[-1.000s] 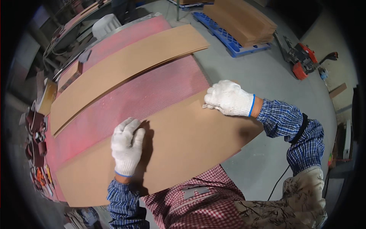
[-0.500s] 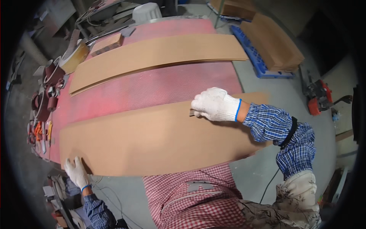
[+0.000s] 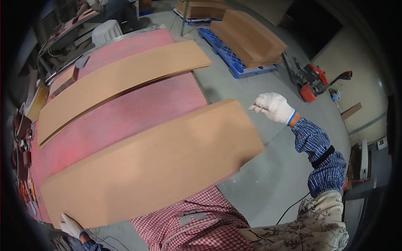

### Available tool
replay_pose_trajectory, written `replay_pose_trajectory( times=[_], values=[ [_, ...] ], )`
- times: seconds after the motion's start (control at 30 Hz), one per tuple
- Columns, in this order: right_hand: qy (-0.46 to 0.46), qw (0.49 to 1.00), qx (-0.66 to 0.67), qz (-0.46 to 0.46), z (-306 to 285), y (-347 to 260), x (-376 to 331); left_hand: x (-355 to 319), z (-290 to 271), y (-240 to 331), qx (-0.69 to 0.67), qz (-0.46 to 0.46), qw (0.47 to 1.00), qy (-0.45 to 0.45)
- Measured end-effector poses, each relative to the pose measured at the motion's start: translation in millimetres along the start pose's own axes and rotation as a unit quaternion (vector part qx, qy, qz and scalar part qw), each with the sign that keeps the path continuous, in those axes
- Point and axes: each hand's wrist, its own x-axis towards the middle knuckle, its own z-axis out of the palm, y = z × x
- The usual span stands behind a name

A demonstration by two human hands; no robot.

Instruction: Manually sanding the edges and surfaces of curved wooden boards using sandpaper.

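Note:
A long light-brown board (image 3: 150, 161) lies across the near side of the red-covered table, its right end sticking out past the table edge. My left hand (image 3: 72, 226), in a white knitted glove, rests at the board's near left corner with the fingers stretched along it. Off the board's right end, above the floor, my gloved right hand (image 3: 274, 108) is closed on a small thin flat piece (image 3: 252, 107). Only an edge of that piece shows, so its kind is unclear.
Farther back on the red table (image 3: 125, 113) lies a stack of similar boards (image 3: 125, 77). Rolls of sanding belt (image 3: 21, 125) and tools line the left edge. Beyond the table stand a blue pallet (image 3: 228, 58) with stacked boards and a red pallet jack (image 3: 310, 90).
My right hand has moved from above the board out past its right end, still holding the small piece. The view has turned right. My left hand stays at the near left corner.

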Motion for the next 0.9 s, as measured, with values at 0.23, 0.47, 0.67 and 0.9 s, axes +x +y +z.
replay_pose_trajectory(
  times=[0.23, 0.47, 0.67, 0.9],
  values=[
    [-0.009, 0.999, -0.036, -0.034, 9.5, 0.4, 20.2, 6.0, 2.1, -2.2, 0.049, -0.089, 0.995, 0.004],
    [-0.003, 0.994, -0.036, -0.103, 18.9, 0.0, 32.9, 3.9, -7.4, -10.1, -0.122, -0.104, 0.985, -0.058],
    [0.025, 0.988, -0.041, -0.144, 22.0, -18.1, 41.7, 2.4, -4.8, -4.0, -0.074, -0.091, 0.991, -0.067],
    [-0.013, 0.978, -0.018, -0.210, 19.1, -77.2, 74.5, -7.9, -17.3, 7.5, -0.051, -0.095, 0.994, -0.020]
  ],
)
